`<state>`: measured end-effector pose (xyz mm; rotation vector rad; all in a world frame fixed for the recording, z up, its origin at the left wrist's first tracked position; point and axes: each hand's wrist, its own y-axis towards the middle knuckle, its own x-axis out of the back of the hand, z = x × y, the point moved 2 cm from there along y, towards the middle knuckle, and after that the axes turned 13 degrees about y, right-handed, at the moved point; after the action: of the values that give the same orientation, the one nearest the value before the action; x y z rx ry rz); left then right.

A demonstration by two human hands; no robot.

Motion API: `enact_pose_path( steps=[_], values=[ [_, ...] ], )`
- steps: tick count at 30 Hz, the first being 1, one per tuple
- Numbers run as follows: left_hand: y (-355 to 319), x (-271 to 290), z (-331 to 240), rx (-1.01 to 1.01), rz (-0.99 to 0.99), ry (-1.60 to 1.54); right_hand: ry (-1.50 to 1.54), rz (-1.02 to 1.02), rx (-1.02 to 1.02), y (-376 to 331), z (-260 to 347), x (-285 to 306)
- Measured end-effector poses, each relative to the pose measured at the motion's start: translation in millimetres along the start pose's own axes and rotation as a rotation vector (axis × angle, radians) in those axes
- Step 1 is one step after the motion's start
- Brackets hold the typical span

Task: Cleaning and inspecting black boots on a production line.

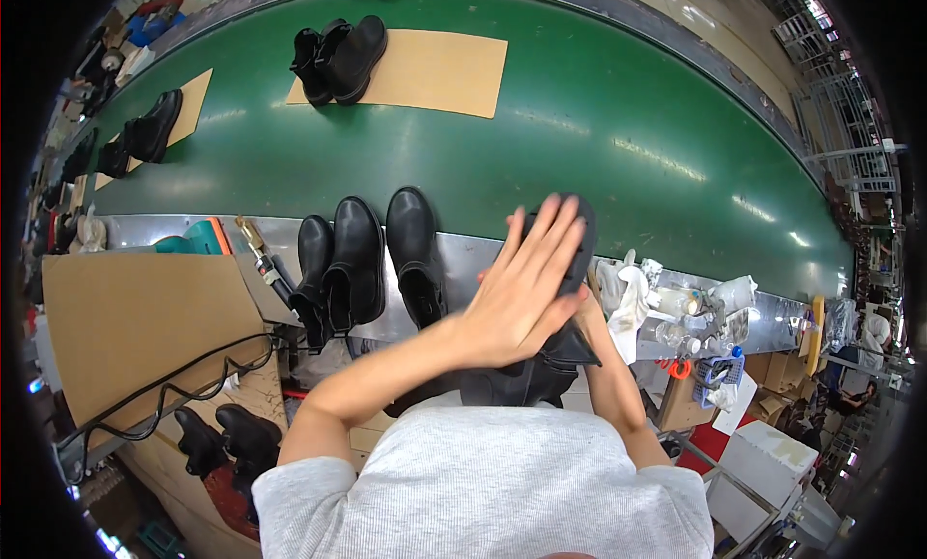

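A black ankle boot (580, 255) is held up in front of my chest, its dark sole turned upward. My left hand (517, 293) lies across that sole with the fingers stretched out and pressed flat, slightly blurred. On the far side of the boot my right hand (585, 311) supports it from the right. Most of its fingers are hidden behind the boot and my left hand. To the left, three more black boots stand on the metal ledge: a left one (315, 255), a middle one (356, 240) and a right one (412, 231).
Beyond the ledge runs a green conveyor belt (579, 125) carrying boots on cardboard sheets (439, 71). A hot-air tool (264, 260) lies left of the boots, near a large cardboard panel (145, 313). White cloths (632, 303) and plastic bottles (678, 301) crowd the ledge at right.
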<state>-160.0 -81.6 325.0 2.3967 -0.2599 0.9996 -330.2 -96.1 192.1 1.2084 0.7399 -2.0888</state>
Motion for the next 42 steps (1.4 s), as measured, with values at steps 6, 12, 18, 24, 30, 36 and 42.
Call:
enact_pose_path(
  steps=[6, 12, 18, 24, 30, 36, 42],
  values=[
    [61, -14, 39, 0.069, 0.099, 0.039, 0.091, -0.001, 0.190, 21, 11, -15],
    [-36, -16, 20, 0.071, 0.266, 0.219, 0.194, -0.071, 0.474, 27, -6, -34],
    [-118, 19, 105, 0.769, -0.113, -0.006, 0.648, 0.473, 0.086, 30, 26, -13],
    [-216, -64, 154, 1.515, -0.332, -0.742, 0.355, 0.036, -0.009, 43, 39, -16],
    [-227, -101, 164, 1.462, -0.330, -0.692, -0.127, -0.775, -0.423, 62, -5, 22],
    [-170, -74, 159, 1.147, -0.344, -1.307, -0.042, -0.515, -0.225, 71, -57, 11],
    [-87, -27, 150, 1.210, -0.339, -1.605, -0.070, -0.387, -0.081, 101, -4, -28]
  ],
)
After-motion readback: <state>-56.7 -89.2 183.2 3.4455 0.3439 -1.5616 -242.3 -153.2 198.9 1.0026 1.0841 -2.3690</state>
